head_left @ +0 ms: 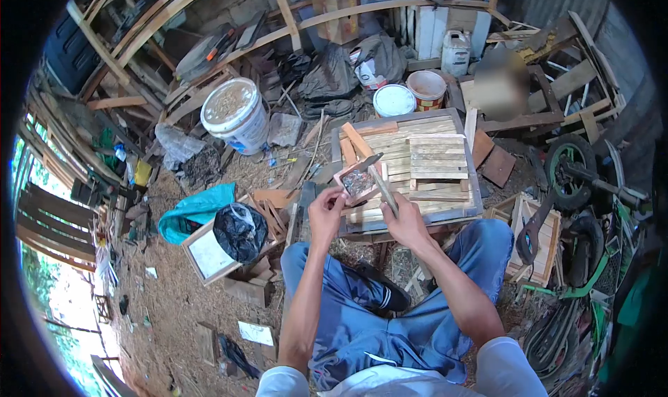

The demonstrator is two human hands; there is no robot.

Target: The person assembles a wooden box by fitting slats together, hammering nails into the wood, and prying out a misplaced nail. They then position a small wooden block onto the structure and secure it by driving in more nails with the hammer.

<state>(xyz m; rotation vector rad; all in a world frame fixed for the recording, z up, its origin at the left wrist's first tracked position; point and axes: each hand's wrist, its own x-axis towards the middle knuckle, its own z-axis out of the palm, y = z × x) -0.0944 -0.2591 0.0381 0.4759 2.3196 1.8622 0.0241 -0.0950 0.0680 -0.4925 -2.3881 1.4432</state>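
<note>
My right hand (pixel 403 223) is wrapped round the wooden handle of a hammer (pixel 384 192), whose dark head points up and left above a small box. That small wooden box (pixel 360 181) holds small dark pieces, too small to tell apart. At its left edge, my left hand (pixel 327 210) has its fingertips pinched together; what they hold, if anything, is too small to make out. The box rests on a slatted wooden board (pixel 390 153) with a dark frame. A small slatted panel (pixel 438 159) lies on the board's right side, and loose wood strips (pixel 358 141) lie behind the box.
A white bucket (pixel 235 115) stands at the back left, two smaller buckets (pixel 394 101) behind the board. Left of my knees is a crate (pixel 209 252) with a black bag (pixel 240 231). At the right are a wooden frame (pixel 546 240) and a wheel (pixel 570 172).
</note>
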